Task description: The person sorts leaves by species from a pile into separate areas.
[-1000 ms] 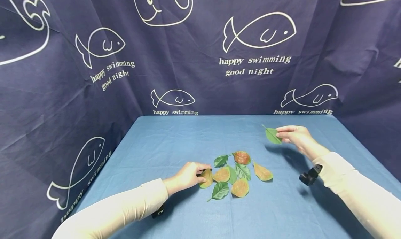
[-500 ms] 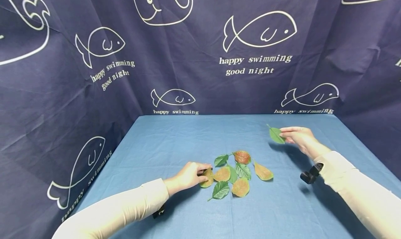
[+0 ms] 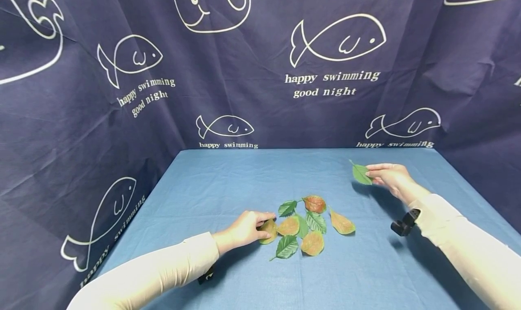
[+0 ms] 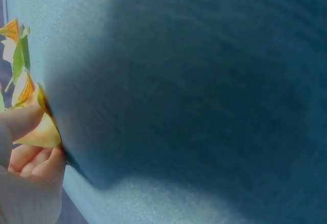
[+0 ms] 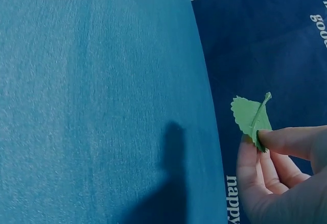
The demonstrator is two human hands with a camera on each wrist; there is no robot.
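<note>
the left hand (image 3: 246, 227) pinches a yellowish leaf (image 3: 267, 233) between thumb and fingers, low at the blue table (image 3: 228, 179); the right hand (image 3: 390, 176) pinches a green leaf (image 3: 361, 174) above it. loose leaves (image 3: 288, 226) crowd beside the left hand, and an orange-yellow leaf (image 3: 342, 223) lies between them and the right hand. a fish-printed curtain (image 3: 260, 75) walls the back and sides.

Leaf cluster (image 3: 302, 227) blocks middle; passage over blue cloth (image 3: 244, 179) beyond it; curtain (image 3: 264, 97) walls far edge.

Leaf cluster (image 3: 303, 227) on table (image 3: 236, 179); 1 leaf (image 3: 360, 175) above table, right of cluster; curtain (image 3: 252, 79) behind.
</note>
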